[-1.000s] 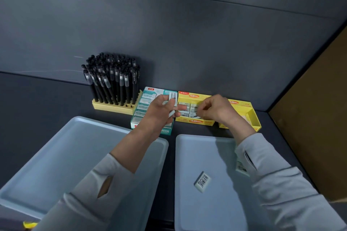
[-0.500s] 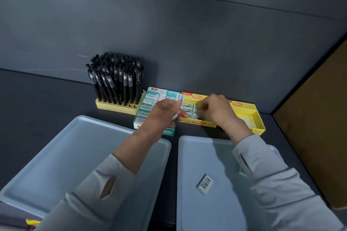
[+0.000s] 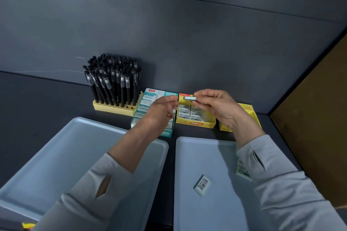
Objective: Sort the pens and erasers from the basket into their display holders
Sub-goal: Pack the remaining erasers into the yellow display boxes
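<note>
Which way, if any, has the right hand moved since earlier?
Yes. The right hand has lifted from inside the yellow cardboard eraser box toward its back rim, pinching a small grey eraser.

Pens (image 3: pixel 114 84) upright in holder (image 3: pixel 112 108), boxed erasers (image 3: pixel 189 112), held eraser (image 3: pixel 189 98) above, barcoded eraser (image 3: pixel 202 185) in tray (image 3: pixel 187 155)

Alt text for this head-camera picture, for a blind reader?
A person's right hand pinches a small eraser above a yellow eraser box, left hand over a teal box. Black pens stand at left; another eraser lies on a tray.
</note>
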Motion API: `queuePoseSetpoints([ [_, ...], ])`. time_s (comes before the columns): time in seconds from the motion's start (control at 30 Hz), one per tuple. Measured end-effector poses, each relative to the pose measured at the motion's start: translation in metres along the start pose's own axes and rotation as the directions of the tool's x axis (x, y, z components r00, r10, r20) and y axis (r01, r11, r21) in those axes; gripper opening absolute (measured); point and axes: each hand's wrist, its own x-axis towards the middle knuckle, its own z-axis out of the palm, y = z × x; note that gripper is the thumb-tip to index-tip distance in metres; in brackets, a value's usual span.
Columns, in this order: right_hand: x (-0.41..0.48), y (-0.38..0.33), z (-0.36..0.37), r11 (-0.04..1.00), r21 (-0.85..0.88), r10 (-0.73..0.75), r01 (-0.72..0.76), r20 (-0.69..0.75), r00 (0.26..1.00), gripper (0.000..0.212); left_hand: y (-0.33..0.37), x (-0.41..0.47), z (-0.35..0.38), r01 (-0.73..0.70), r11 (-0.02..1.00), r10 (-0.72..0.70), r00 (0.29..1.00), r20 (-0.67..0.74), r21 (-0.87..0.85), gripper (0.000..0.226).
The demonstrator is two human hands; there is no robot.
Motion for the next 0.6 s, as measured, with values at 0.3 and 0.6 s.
queuePoseSetpoints([
  [0.3, 0.014, 0.011, -0.006, 0.987, -0.161, -0.055, 0.024, -0.191, 0.980, 0.005, -0.013, 0.004, -0.015, -0.143, 0.960, 0.109, 0.983, 0.148, 0.239, 0.015],
  [0.6, 0.034, 0.032, 0.002, 0.815, -0.580, -0.104, -0.016, -0.172, 0.980, 0.015, -0.008, 0.007, -0.028, -0.117, 0.957, 0.138, 0.989, -0.061, 0.265, 0.033],
])
